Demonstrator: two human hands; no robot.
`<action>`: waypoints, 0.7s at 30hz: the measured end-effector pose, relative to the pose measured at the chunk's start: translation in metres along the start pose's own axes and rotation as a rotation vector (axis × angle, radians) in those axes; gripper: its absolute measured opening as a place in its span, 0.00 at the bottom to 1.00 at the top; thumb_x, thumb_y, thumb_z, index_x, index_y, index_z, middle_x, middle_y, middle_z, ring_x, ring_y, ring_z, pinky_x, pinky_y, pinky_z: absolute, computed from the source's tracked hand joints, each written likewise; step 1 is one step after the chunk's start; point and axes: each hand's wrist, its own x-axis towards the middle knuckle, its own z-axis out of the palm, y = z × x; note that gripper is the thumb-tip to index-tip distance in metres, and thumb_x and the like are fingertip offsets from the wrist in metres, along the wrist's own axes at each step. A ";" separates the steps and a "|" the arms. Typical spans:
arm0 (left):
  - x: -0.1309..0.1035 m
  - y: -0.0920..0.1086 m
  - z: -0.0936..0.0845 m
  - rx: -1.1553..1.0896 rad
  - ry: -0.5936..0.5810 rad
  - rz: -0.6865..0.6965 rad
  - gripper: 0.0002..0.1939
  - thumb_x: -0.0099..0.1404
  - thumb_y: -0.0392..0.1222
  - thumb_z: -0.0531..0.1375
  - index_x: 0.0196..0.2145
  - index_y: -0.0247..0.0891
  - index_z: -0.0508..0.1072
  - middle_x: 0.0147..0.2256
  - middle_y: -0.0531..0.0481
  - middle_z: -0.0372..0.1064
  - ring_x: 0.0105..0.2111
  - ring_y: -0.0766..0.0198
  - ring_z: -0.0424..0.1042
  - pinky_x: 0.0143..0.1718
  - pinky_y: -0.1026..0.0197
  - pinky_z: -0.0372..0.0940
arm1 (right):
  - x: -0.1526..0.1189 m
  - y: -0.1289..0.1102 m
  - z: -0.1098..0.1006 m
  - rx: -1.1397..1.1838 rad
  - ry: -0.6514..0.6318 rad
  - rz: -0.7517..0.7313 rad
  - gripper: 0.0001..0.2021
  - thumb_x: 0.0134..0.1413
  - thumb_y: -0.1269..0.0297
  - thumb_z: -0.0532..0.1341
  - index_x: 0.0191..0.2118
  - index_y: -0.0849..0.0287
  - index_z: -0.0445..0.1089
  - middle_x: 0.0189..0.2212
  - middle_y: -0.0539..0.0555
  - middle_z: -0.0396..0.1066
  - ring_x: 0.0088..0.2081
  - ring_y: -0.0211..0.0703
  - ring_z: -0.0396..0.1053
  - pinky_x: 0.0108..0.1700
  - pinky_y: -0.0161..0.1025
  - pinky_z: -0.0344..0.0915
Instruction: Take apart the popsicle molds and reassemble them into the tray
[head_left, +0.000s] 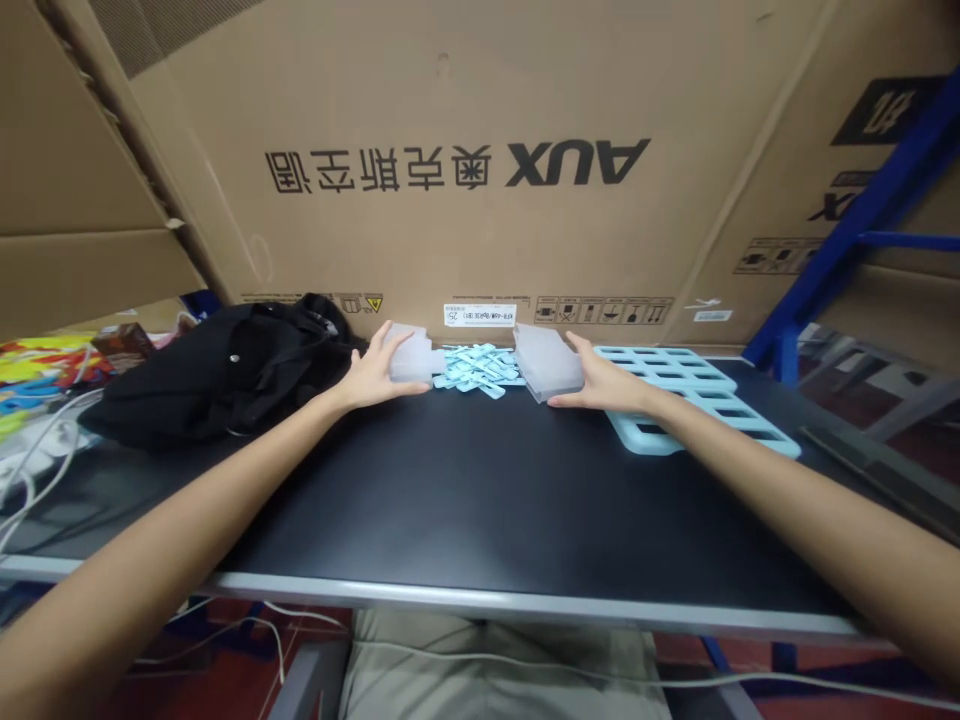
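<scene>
At the back of the dark table, my left hand grips a stack of translucent whitish plastic pieces, thumb at the near side and fingers over the far side. My right hand is closed the same way around a second translucent whitish stack, which is tilted. Between the two stacks lies a loose pile of small light blue plastic strips. Just right of my right hand, partly behind my forearm, a light blue plastic rack with rows of rectangular openings lies on the table.
A large cardboard box stands behind the table. Black cloth lies to the left, near white cables and colourful plastic items. A blue metal post rises at the right.
</scene>
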 end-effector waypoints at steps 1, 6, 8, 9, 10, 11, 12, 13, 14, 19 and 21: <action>0.003 0.004 0.003 0.004 0.003 0.001 0.53 0.50 0.65 0.67 0.67 0.54 0.48 0.71 0.41 0.25 0.67 0.28 0.38 0.58 0.19 0.29 | 0.002 -0.002 0.001 0.001 0.007 -0.010 0.64 0.39 0.42 0.68 0.72 0.61 0.28 0.69 0.68 0.42 0.67 0.65 0.49 0.66 0.57 0.51; 0.017 0.023 0.019 0.001 0.013 -0.003 0.47 0.51 0.67 0.66 0.63 0.50 0.57 0.70 0.38 0.31 0.68 0.30 0.38 0.60 0.21 0.31 | 0.012 -0.022 0.009 -0.017 -0.014 -0.034 0.59 0.40 0.45 0.68 0.71 0.64 0.37 0.66 0.70 0.50 0.64 0.66 0.55 0.64 0.57 0.55; 0.019 0.030 0.025 -0.024 0.029 0.013 0.47 0.50 0.67 0.66 0.63 0.48 0.58 0.70 0.37 0.34 0.68 0.31 0.39 0.62 0.25 0.35 | 0.015 -0.031 0.011 -0.030 -0.025 -0.045 0.55 0.42 0.46 0.67 0.70 0.64 0.40 0.65 0.70 0.52 0.64 0.66 0.55 0.63 0.57 0.56; 0.020 0.033 0.029 -0.040 0.041 0.020 0.47 0.49 0.67 0.67 0.62 0.48 0.59 0.70 0.37 0.34 0.68 0.31 0.39 0.63 0.27 0.38 | 0.016 -0.035 0.012 -0.036 -0.030 -0.050 0.54 0.42 0.47 0.67 0.69 0.64 0.42 0.65 0.70 0.52 0.63 0.66 0.56 0.63 0.57 0.56; 0.020 0.036 0.032 -0.057 0.054 0.023 0.47 0.49 0.66 0.67 0.62 0.47 0.59 0.70 0.37 0.35 0.68 0.31 0.40 0.64 0.29 0.40 | 0.018 -0.039 0.012 -0.040 -0.031 -0.054 0.53 0.43 0.47 0.67 0.69 0.65 0.43 0.65 0.70 0.53 0.63 0.65 0.56 0.63 0.57 0.57; 0.021 0.040 0.036 -0.072 0.070 0.023 0.47 0.49 0.66 0.67 0.62 0.47 0.59 0.70 0.38 0.35 0.68 0.31 0.41 0.64 0.30 0.42 | 0.020 -0.043 0.013 -0.040 -0.028 -0.058 0.52 0.43 0.46 0.67 0.69 0.65 0.44 0.64 0.70 0.53 0.63 0.64 0.56 0.63 0.56 0.57; 0.021 0.043 0.040 -0.082 0.091 0.022 0.47 0.49 0.65 0.67 0.62 0.47 0.59 0.70 0.39 0.35 0.68 0.31 0.41 0.64 0.32 0.43 | 0.022 -0.047 0.014 -0.036 -0.022 -0.063 0.51 0.44 0.46 0.66 0.68 0.65 0.45 0.64 0.70 0.54 0.63 0.64 0.57 0.63 0.56 0.58; 0.021 0.047 0.043 -0.085 0.115 0.022 0.46 0.49 0.63 0.68 0.62 0.46 0.58 0.70 0.39 0.36 0.68 0.31 0.39 0.64 0.32 0.43 | 0.024 -0.051 0.015 -0.032 -0.015 -0.070 0.49 0.45 0.47 0.66 0.68 0.65 0.46 0.64 0.70 0.54 0.63 0.62 0.57 0.63 0.55 0.58; 0.020 0.052 0.045 -0.079 0.140 0.024 0.46 0.50 0.62 0.68 0.62 0.46 0.58 0.70 0.39 0.36 0.68 0.31 0.37 0.64 0.31 0.42 | 0.027 -0.055 0.017 -0.034 -0.011 -0.076 0.48 0.45 0.47 0.66 0.67 0.65 0.47 0.63 0.69 0.55 0.63 0.61 0.57 0.63 0.55 0.57; 0.000 0.081 0.029 -0.002 0.241 0.152 0.40 0.58 0.53 0.64 0.64 0.43 0.55 0.69 0.41 0.39 0.69 0.34 0.31 0.64 0.28 0.38 | 0.028 -0.074 0.025 -0.112 -0.036 -0.072 0.41 0.50 0.51 0.64 0.65 0.66 0.51 0.64 0.70 0.51 0.64 0.61 0.55 0.63 0.54 0.56; -0.019 0.095 0.016 -0.023 0.208 0.272 0.32 0.62 0.52 0.60 0.62 0.44 0.58 0.67 0.44 0.47 0.68 0.40 0.40 0.66 0.33 0.42 | 0.025 -0.077 0.027 -0.149 -0.013 -0.095 0.37 0.53 0.52 0.62 0.64 0.65 0.53 0.64 0.69 0.52 0.63 0.60 0.56 0.61 0.53 0.58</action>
